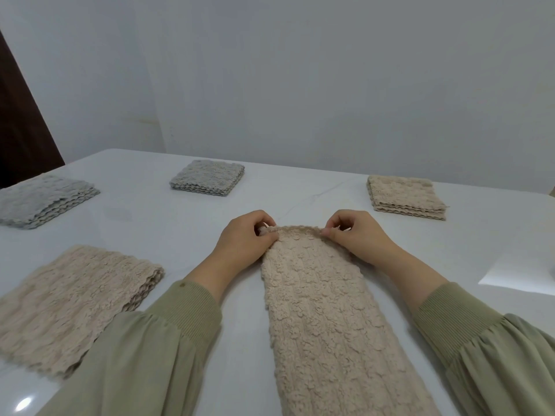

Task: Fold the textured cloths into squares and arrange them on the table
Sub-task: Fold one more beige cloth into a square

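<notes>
Nubbly beige cloth (318, 310), corners in left hand (240, 238), right hand (357, 235)

1. Soft, even, cool light fills the scene; the wall (300, 70) greys smoothly.
2. The glossy table (144, 223) carries a small glare spot at lower left and a pale reflected patch at right.
3. Shadows are faint beside the beige cloth (315, 310), whose texture reads crisp.
4. Wide-angle distortion stretches the sleeves (144, 355) at the bottom corners.

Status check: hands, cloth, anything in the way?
Left hand and right hand pinch far corners of beige cloth. Cloth a long strip, not square yet. Folded stacks lie clear of it.
</notes>
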`<action>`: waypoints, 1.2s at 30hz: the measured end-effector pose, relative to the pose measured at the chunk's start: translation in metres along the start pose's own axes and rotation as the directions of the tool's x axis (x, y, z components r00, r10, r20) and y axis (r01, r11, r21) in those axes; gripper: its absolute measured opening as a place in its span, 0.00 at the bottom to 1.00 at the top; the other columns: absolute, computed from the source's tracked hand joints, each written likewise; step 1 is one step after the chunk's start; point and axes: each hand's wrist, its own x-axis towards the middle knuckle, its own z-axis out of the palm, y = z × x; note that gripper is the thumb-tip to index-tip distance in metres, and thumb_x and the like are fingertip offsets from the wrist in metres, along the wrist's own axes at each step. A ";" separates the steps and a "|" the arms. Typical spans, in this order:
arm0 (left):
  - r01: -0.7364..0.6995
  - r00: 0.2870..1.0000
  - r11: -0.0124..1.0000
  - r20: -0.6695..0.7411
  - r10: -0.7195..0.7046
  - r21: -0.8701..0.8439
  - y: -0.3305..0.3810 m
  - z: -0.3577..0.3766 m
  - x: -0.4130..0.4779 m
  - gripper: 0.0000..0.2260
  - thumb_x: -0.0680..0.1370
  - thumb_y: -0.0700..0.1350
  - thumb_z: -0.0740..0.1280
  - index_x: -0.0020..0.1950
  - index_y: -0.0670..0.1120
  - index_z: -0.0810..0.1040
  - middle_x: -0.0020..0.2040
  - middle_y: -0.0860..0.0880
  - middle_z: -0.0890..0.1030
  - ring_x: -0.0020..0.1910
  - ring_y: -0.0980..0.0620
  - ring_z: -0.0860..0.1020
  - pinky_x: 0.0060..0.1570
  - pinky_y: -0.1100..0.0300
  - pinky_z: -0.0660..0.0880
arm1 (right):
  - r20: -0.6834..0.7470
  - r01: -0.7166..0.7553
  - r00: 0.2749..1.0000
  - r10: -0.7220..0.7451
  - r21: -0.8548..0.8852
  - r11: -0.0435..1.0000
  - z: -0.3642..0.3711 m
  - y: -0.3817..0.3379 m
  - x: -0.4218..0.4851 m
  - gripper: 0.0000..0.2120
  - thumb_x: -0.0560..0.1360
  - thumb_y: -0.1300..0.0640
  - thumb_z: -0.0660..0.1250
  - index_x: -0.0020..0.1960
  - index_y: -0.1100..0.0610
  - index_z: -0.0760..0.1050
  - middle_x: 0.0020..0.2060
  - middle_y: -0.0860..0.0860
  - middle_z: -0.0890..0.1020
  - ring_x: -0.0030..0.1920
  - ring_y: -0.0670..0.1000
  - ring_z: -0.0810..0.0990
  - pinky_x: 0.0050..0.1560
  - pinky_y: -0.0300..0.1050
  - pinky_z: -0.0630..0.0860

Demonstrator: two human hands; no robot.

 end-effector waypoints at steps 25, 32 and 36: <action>0.051 0.997 0.996 -0.054 -0.046 0.079 0.001 -0.004 0.000 0.05 0.72 0.43 0.71 0.37 0.46 0.77 0.38 0.52 0.80 0.42 0.53 0.78 0.42 0.62 0.72 | -0.050 -0.023 0.999 0.015 -0.165 0.986 0.003 0.003 0.003 0.07 0.70 0.64 0.71 0.44 0.55 0.77 0.32 0.48 0.76 0.33 0.46 0.74 0.30 0.28 0.68; 0.042 0.998 0.991 0.037 -0.047 0.125 0.001 -0.003 0.003 0.06 0.73 0.42 0.69 0.48 0.50 0.82 0.41 0.54 0.80 0.45 0.54 0.77 0.51 0.60 0.73 | -0.008 -0.007 1.000 0.003 -0.443 0.897 0.001 0.003 0.006 0.06 0.75 0.57 0.66 0.48 0.54 0.81 0.42 0.48 0.76 0.49 0.53 0.75 0.52 0.49 0.71; 0.085 0.990 0.975 -0.131 -0.059 0.203 0.009 0.002 0.003 0.04 0.74 0.45 0.68 0.42 0.49 0.82 0.37 0.53 0.78 0.44 0.51 0.77 0.41 0.61 0.68 | -0.256 0.047 0.953 -0.162 -0.405 0.913 0.004 -0.002 0.004 0.07 0.75 0.56 0.67 0.45 0.57 0.82 0.36 0.49 0.74 0.43 0.52 0.71 0.46 0.47 0.67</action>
